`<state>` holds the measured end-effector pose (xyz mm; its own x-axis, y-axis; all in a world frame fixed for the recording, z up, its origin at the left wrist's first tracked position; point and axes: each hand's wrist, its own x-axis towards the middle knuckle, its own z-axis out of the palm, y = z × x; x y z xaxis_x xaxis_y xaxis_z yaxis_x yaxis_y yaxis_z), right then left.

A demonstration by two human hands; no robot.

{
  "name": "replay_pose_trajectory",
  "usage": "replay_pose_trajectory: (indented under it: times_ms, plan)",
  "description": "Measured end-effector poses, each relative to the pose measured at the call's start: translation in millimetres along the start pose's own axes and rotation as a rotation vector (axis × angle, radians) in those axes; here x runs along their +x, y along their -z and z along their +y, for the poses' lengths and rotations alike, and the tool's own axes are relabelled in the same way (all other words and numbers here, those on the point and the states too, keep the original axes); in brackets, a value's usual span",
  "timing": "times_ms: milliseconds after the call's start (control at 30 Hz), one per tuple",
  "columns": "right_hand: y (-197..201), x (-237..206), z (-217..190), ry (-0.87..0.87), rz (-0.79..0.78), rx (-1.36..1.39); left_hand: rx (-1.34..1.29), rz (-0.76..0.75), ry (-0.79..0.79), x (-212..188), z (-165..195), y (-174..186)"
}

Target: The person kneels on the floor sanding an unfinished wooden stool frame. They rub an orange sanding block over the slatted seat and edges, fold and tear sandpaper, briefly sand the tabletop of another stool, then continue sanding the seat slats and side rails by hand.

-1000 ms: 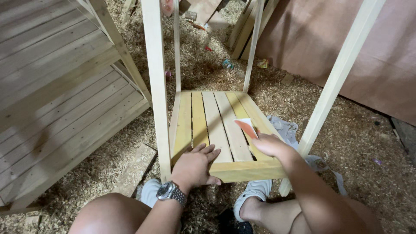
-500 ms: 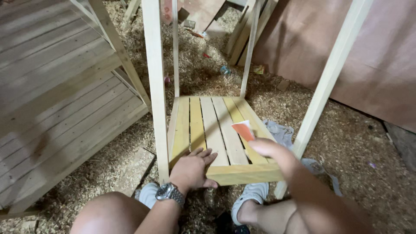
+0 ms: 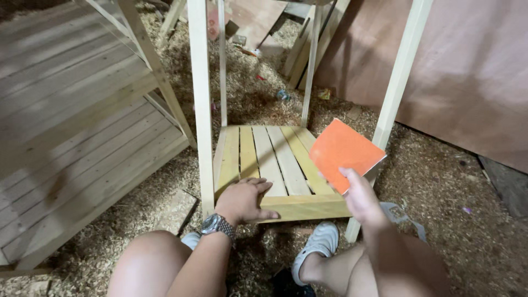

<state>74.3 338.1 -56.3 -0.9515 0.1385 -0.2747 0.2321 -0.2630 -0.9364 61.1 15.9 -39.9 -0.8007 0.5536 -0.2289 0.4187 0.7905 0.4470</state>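
Left hand [image 3: 242,199] lies flat on the pale slatted wooden shelf [image 3: 264,159] — grip released; at 3 o'clock, right hand [image 3: 358,193] pinches an orange sandpaper square [image 3: 345,154], lifted off — sanding paused.

Your orange square sheet [image 3: 345,153] is lifted, tilted, pinched at its lower corner. Your slatted shelf [image 3: 269,159], pale wood, sits low between four upright posts, level, on the sawdust floor.

Bare wood shelf [image 3: 275,159], matt orange sandpaper [image 3: 345,151]
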Motion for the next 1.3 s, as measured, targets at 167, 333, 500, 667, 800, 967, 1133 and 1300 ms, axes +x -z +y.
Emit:
replay_pose_trajectory:
  times_ms: [167, 333, 500, 667, 800, 967, 1133, 1300]
  plan:
    - [-48.1, -36.8, -21.4, -0.098, -0.018, 0.179, -0.009, -0.017, 0.042, 5.2, 0.2, 3.5]
    - [-62.0, -46.5, -32.3, -0.141, -0.016, -0.021, -0.036, 0.032, 0.0, 2.6, 3.6, 6.9]
    - [-63.4, -32.9, -23.1, -0.095, 0.017, -0.132, -0.044, 0.047, -0.022, -1.2, 5.6, 6.7]
    - [-59.4, -28.7, -0.8, -0.016, -0.051, -0.173, -0.037, 0.071, -0.026, 1.3, 5.7, 6.2]
    - [-70.7, -14.1, 13.7, -0.083, -0.019, -0.083, -0.026, 0.016, 0.006, 4.3, 7.0, 6.5]
    - [-96.5, 1.4, 22.3, -0.041, 0.002, -0.173, 0.001, -0.03, 0.024, 1.8, 10.2, -0.4]
    - [-103.6, -2.3, 19.9, -0.027, -0.048, -0.097, -0.061, 0.017, -0.006, -9.4, 9.5, -13.2]
    - [-101.4, -3.7, 24.1, -0.035, -0.058, -0.089, -0.088, 0.028, -0.013, -14.1, 11.6, -18.3]
